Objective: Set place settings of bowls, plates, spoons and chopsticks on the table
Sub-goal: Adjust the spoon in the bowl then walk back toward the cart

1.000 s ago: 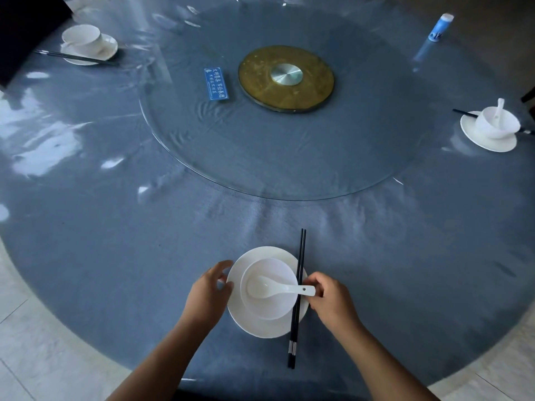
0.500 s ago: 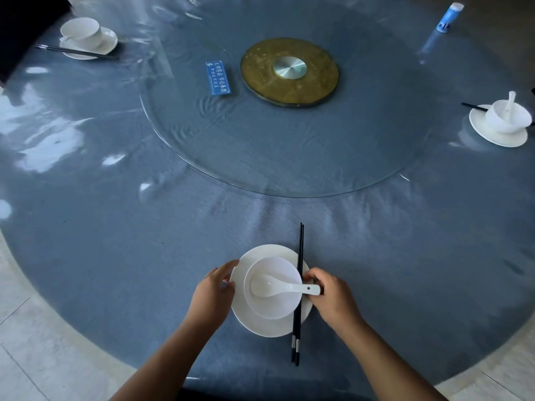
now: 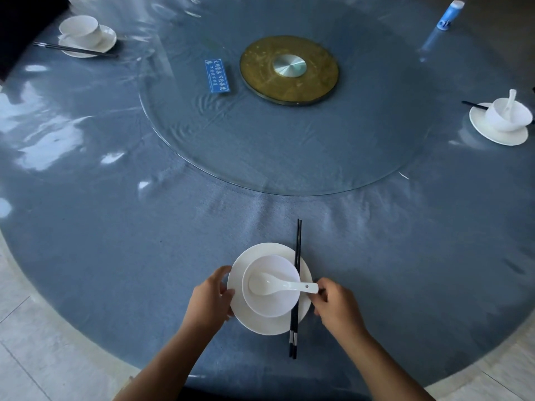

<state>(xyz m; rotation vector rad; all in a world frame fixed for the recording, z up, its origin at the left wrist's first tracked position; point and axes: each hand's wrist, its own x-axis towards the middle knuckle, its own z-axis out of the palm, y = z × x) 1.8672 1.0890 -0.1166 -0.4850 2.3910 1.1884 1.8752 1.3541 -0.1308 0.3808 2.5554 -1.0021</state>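
— Nearest entry?
— Plate (image 3: 269, 325) at the near edge of the table (image 3: 115, 256): bowl (image 3: 272, 302) on it, spoon (image 3: 272, 286) inside, chopsticks (image 3: 297, 250) across its right rim. Your left hand (image 3: 210, 302) grips its left rim.
— Right hand (image 3: 337, 306)?
— Fingers curled beside the spoon handle; hold unclear.
— Farther?
— Glass turntable (image 3: 260, 154), centre.

tablecloth (image 3: 144, 256): slate blue, fine weave, pale glare patches toward left edge
plate (image 3: 262, 325), near edge: plain white
bowl (image 3: 272, 306): plain white
spoon (image 3: 275, 285): plain white
chopsticks (image 3: 297, 256): black, silver bands by near ends
centre disc (image 3: 260, 70): mottled gold-brown, silver hub
card (image 3: 217, 76): blue, white lettering
bottle (image 3: 448, 15), far right edge: blue, white cap
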